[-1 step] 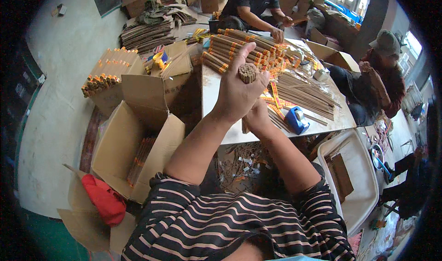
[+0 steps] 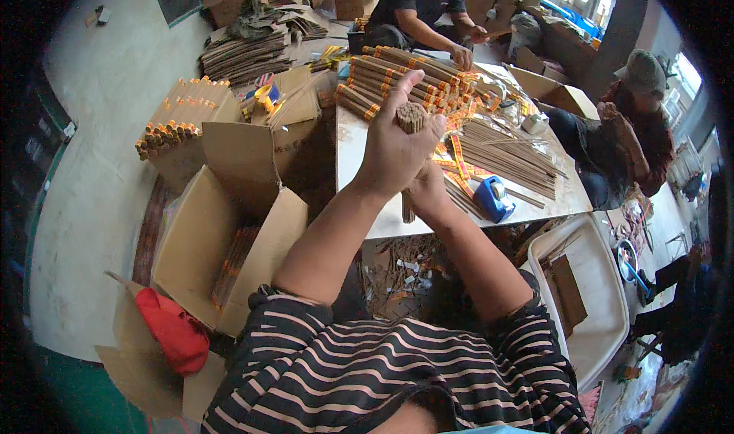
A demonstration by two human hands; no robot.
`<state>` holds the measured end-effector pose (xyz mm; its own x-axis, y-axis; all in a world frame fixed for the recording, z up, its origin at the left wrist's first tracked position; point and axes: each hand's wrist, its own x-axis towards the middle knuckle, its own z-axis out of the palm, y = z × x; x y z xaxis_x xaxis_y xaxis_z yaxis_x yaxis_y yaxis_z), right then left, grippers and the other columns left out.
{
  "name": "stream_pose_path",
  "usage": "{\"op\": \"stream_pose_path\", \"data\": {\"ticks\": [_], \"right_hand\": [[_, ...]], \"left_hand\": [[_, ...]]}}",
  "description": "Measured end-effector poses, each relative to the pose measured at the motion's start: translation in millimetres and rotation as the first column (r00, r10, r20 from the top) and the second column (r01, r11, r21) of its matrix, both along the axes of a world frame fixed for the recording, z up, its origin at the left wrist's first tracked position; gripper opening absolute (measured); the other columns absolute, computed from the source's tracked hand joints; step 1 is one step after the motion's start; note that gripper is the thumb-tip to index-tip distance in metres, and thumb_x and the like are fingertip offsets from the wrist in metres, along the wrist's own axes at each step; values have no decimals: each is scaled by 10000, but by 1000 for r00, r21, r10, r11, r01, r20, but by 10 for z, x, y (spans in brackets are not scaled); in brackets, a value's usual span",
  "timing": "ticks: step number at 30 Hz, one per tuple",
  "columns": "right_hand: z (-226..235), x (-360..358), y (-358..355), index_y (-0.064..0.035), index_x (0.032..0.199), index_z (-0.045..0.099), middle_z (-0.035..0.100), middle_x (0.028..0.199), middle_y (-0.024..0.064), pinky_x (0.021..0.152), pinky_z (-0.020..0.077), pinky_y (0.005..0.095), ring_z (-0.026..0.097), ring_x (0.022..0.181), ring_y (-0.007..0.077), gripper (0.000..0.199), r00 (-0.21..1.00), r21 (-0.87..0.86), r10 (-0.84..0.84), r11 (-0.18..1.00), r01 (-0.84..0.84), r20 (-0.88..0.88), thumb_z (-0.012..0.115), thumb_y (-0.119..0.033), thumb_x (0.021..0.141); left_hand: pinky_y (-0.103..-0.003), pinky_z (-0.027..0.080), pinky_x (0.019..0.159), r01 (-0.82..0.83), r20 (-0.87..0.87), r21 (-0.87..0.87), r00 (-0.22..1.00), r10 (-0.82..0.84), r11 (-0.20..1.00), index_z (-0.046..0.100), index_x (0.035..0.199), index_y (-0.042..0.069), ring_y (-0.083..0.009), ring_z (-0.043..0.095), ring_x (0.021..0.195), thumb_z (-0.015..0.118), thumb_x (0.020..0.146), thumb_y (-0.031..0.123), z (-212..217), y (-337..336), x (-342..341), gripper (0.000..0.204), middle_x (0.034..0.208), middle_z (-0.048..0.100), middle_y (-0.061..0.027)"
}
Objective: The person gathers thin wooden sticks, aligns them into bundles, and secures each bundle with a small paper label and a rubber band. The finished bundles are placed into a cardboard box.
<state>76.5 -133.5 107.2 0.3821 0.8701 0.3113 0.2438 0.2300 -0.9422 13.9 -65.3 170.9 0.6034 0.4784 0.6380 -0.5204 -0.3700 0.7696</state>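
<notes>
A brown bundle of incense sticks stands roughly upright between my two hands, over the near edge of the white table. My left hand is wrapped round its upper part, thumb and forefinger framing the round top end. Lower down, my right hand presses against the bundle from the right. The bundle's lower end shows below the hands; most of its length is hidden by them. Loose incense sticks lie right of my hands, with red and yellow paper bands and a blue tape dispenser.
Banded bundles are piled at the table's far left. An open cardboard box holding bundles stands on the left, a white tub on the right. One co-worker sits across the table, another at the right.
The bundle and the fingers of my right hand have shifted very slightly. The co-worker at the right has moved their hands a little.
</notes>
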Motion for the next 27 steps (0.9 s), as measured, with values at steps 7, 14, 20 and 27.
{"op": "stream_pose_path", "data": {"ticks": [7, 14, 20, 27], "right_hand": [[-204, -14, 171, 19, 1021, 517, 583, 929, 89, 753, 437, 252, 515, 888, 91, 314, 991, 41, -125, 992, 123, 45, 656, -52, 748], [-109, -255, -120, -5, 1013, 552, 589, 992, 110, 814, 430, 312, 555, 957, 200, 299, 977, 142, -163, 979, 144, 136, 643, -109, 748], [468, -237, -802, -1, 1171, 417, 557, 955, 86, 785, 434, 309, 535, 883, 179, 484, 991, 338, -40, 937, 82, -129, 645, -126, 763], [614, -361, -1221, -16, 892, 534, 555, 691, 42, 594, 432, 231, 523, 632, 85, 197, 825, 215, -376, 926, 312, 423, 581, -199, 838]], "left_hand": [[-186, 406, 490, -95, 39, -93, 994, 99, 991, 367, 1239, -25, -41, 455, 516, 647, 778, 100, -131, 1, 59, 553, 674, 491, 21], [-265, 468, 723, -175, -76, 57, 981, 179, 983, 420, 1207, -14, -139, 566, 782, 631, 777, 79, -70, -262, -157, 488, 891, 577, -98], [-262, 442, 784, -176, -194, 370, 946, 261, 912, 295, 1330, 6, -131, 546, 834, 593, 772, 57, 175, -436, -479, 635, 899, 581, -121], [-372, 474, 712, 155, -381, 386, 925, 4, 909, 337, 1227, -103, -389, 585, 834, 590, 737, 105, -106, -724, -562, 589, 830, 570, -277]]}}
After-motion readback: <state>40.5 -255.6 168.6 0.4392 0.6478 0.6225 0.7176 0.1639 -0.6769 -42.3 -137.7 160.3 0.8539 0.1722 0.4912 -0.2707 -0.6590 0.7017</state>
